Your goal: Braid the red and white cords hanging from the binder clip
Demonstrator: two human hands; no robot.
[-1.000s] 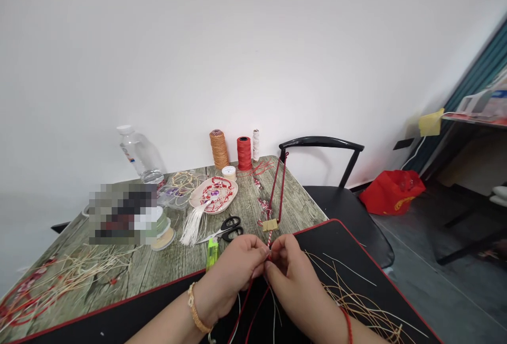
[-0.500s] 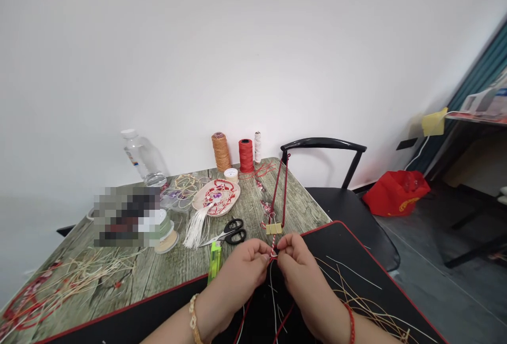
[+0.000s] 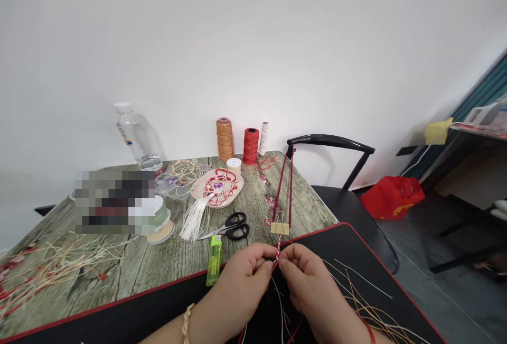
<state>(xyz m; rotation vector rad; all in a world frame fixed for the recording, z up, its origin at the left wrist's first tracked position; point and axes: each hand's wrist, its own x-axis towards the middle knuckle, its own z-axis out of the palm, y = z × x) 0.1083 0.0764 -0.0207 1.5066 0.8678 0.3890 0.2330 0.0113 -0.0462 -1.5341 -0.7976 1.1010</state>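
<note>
A short red-and-white braided cord (image 3: 279,244) hangs toward me from a gold binder clip (image 3: 280,228). Dark red cords (image 3: 291,191) tie the clip to the chair's backrest. My left hand (image 3: 253,270) pinches the strands at the lower end of the braid from the left. Opposite it, my right hand (image 3: 303,272) pinches them from the right, fingertips almost touching the left ones. Loose white and red strand ends (image 3: 280,294) trail down between my wrists over the black mat (image 3: 358,259). The exact crossing of the strands is hidden by my fingers.
Left of my hands lie a green lighter (image 3: 214,260), black scissors (image 3: 233,226) and a plate (image 3: 237,196) with red cords and a white tassel (image 3: 196,221). Thread spools (image 3: 251,146) and a bottle (image 3: 138,138) stand behind. Cut cords (image 3: 372,315) lie at right.
The view has shifted slightly, so the clip and hands appear a little further right. My fingertips have drawn in closer around the braid's lower end.
</note>
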